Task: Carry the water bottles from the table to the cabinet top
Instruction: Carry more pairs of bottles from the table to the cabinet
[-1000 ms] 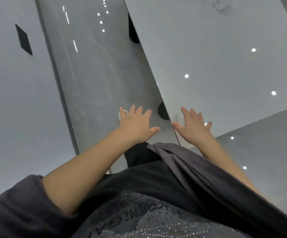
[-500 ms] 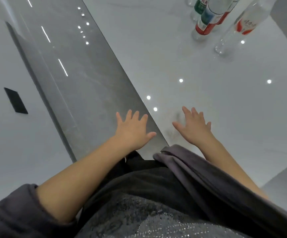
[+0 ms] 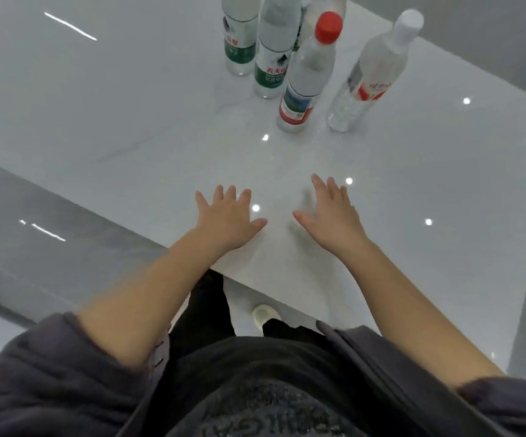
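Several clear water bottles stand upright at the far side of the glossy white table. Two carry green labels. One has a red cap and a red and blue label. One has a white cap and a red label. A further bottle is partly hidden behind them. My left hand and my right hand hover side by side over the table's near part, fingers spread, holding nothing, well short of the bottles.
The table's near edge runs diagonally from the left down to the lower right. Grey shiny floor lies to its left. One light shoe shows below the edge. No cabinet is in view.
The view has swung up and over the table, so the bottles now show in full. Both hands stay spread and empty, now lying over the tabletop instead of its edge.
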Action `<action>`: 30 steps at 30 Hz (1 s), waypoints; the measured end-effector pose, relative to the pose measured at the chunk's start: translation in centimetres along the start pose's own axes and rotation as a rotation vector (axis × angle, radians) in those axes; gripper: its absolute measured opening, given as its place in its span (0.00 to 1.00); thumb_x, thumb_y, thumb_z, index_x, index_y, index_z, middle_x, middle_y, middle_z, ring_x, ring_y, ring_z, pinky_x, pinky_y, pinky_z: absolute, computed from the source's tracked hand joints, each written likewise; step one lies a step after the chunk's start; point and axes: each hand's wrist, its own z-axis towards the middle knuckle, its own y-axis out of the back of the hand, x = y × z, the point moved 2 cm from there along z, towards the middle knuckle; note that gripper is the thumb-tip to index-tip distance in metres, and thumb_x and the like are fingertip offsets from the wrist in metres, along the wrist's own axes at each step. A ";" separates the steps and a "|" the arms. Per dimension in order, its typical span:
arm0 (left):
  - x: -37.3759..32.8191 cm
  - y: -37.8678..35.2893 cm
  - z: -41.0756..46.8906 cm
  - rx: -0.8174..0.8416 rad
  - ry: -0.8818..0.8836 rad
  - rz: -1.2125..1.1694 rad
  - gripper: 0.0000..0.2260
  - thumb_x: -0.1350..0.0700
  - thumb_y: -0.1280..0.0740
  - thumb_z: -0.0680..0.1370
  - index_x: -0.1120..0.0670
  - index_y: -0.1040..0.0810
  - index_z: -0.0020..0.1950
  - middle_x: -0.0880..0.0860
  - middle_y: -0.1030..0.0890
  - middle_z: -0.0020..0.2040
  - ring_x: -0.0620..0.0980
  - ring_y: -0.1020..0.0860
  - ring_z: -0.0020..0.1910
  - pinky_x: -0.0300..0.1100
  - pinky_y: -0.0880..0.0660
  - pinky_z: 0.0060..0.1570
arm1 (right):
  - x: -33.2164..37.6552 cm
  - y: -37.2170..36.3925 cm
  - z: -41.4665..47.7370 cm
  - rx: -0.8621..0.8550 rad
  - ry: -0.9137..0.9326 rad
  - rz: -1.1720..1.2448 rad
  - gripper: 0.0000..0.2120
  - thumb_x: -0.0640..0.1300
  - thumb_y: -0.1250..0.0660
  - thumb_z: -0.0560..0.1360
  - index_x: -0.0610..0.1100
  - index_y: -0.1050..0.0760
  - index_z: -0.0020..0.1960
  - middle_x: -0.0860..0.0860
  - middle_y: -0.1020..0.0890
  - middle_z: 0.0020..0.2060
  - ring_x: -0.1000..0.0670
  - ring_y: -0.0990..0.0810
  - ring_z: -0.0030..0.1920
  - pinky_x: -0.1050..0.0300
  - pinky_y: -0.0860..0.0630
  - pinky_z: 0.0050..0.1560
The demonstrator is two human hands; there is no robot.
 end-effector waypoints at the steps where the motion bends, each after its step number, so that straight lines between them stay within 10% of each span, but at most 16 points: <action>1: 1.1 1.3 1.7 0.004 -0.017 0.017 0.32 0.35 0.46 0.79 0.51 0.46 0.78 0.54 0.41 0.77 0.58 0.48 0.77 0.66 0.53 0.71 | 1.3 0.3 1.0 -0.030 -0.028 0.066 0.39 0.58 0.37 0.78 0.51 0.56 0.80 0.47 0.53 0.80 0.43 0.56 0.79 0.40 0.47 0.76; 9: 5.7 10.4 13.1 -0.047 -0.122 -0.010 0.34 0.38 0.42 0.78 0.52 0.49 0.78 0.54 0.41 0.77 0.57 0.47 0.77 0.64 0.51 0.72 | 7.8 3.0 9.3 -0.392 -0.146 0.627 0.47 0.47 0.25 0.71 0.46 0.51 0.80 0.52 0.41 0.78 0.52 0.41 0.76 0.60 0.41 0.71; 15: 8.2 13.2 17.6 -0.089 -0.128 -0.047 0.33 0.39 0.39 0.77 0.54 0.45 0.76 0.53 0.36 0.74 0.56 0.42 0.75 0.65 0.49 0.70 | 9.3 3.4 14.5 -0.665 -0.241 0.998 0.35 0.44 0.20 0.64 0.44 0.32 0.67 0.54 0.19 0.57 0.58 0.19 0.52 0.65 0.25 0.52; 23: 9.3 16.3 21.9 -0.157 -0.177 -0.464 0.44 0.47 0.27 0.73 0.55 0.51 0.79 0.55 0.36 0.75 0.56 0.36 0.73 0.56 0.42 0.73 | 8.3 1.5 14.1 -0.613 -0.314 0.999 0.34 0.55 0.20 0.58 0.41 0.25 0.58 0.48 0.16 0.49 0.53 0.18 0.45 0.57 0.21 0.49; 30: 8.2 17.5 23.3 -0.218 -0.329 -0.909 0.31 0.55 0.24 0.70 0.52 0.33 0.69 0.45 0.23 0.58 0.44 0.25 0.55 0.36 0.30 0.54 | 9.2 -0.1 10.1 -0.625 -0.283 1.009 0.16 0.47 0.23 0.62 0.47 0.20 0.48 0.57 0.16 0.40 0.56 0.17 0.42 0.58 0.21 0.47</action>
